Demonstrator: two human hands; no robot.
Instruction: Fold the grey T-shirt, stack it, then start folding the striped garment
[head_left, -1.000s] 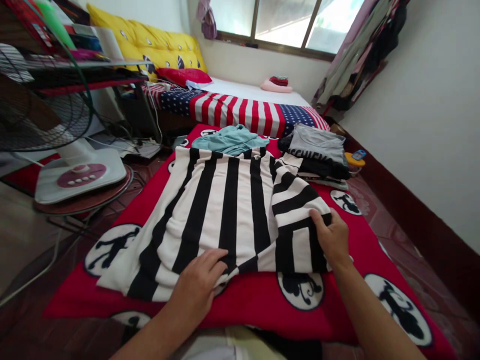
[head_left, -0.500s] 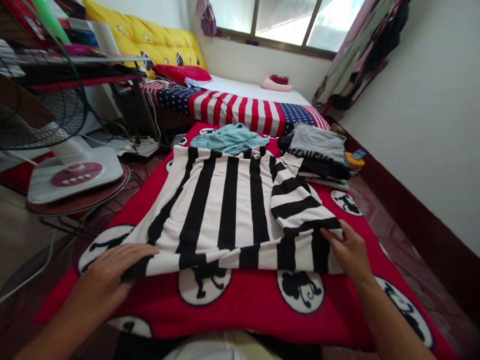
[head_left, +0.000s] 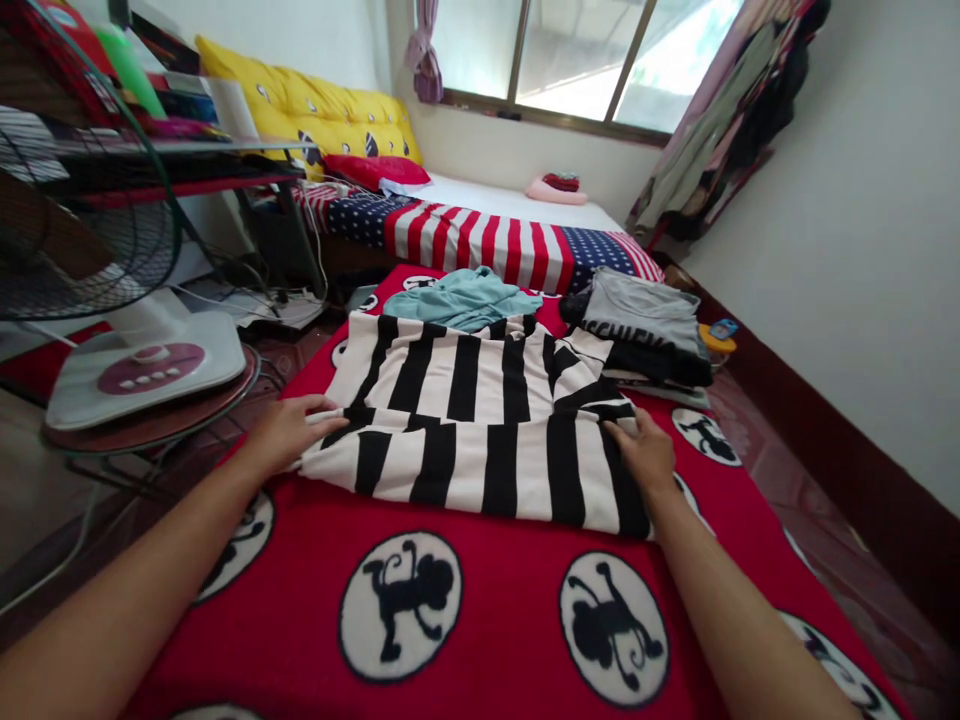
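A black-and-white striped shirt (head_left: 480, 430) lies folded over on a red blanket with monkey prints (head_left: 480, 600). Its lower half is doubled up over the upper half. My left hand (head_left: 289, 430) pinches the shirt's left edge at the fold. At the right edge my right hand (head_left: 643, 450) grips the folded cloth. Both arms reach forward over the blanket.
A teal garment (head_left: 469, 297) lies beyond the shirt. A stack of folded grey and black clothes (head_left: 645, 325) sits at the right. A fan base (head_left: 142, 365) stands on the left, a bed with a flag-pattern cover (head_left: 487, 230) behind, a wall on the right.
Both hands carried the shirt's lower hem away from me and laid it over the upper part, halving its length. My left hand moved from the near edge to the left fold.
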